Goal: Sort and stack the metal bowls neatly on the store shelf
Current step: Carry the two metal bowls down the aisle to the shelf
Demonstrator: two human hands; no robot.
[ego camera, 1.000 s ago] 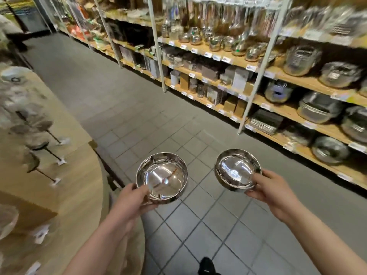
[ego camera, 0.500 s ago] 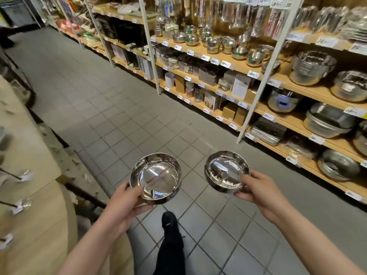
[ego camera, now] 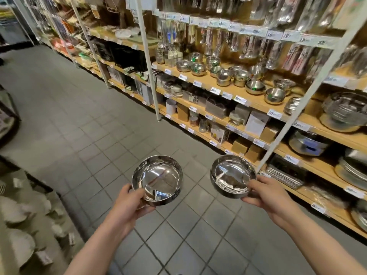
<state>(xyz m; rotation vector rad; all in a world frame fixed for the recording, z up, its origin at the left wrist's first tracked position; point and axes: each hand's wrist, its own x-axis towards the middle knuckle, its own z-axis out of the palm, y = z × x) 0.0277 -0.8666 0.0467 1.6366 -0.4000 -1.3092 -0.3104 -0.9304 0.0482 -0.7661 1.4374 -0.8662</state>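
A grey tiled floor is seen running down a shop aisle, with wooden shelves on white uprights along the right side. Two shiny metal bowls are held out over the floor, well apart from each other and not yet on any shelf. The left bowl is gripped at its near rim by the left hand, thumb over the edge and fingers curled under. The right bowl is pinched at its right rim by the right hand.

On the middle shelf, small steel bowls are set out loosely, some stacked. Bigger bowls are stacked further right, boxes are lined up lower down, and packaged utensils are hung above. Price tags can't be read.

At the lower left, pale blurred goods are cut off by the frame, so what they are can't be told.
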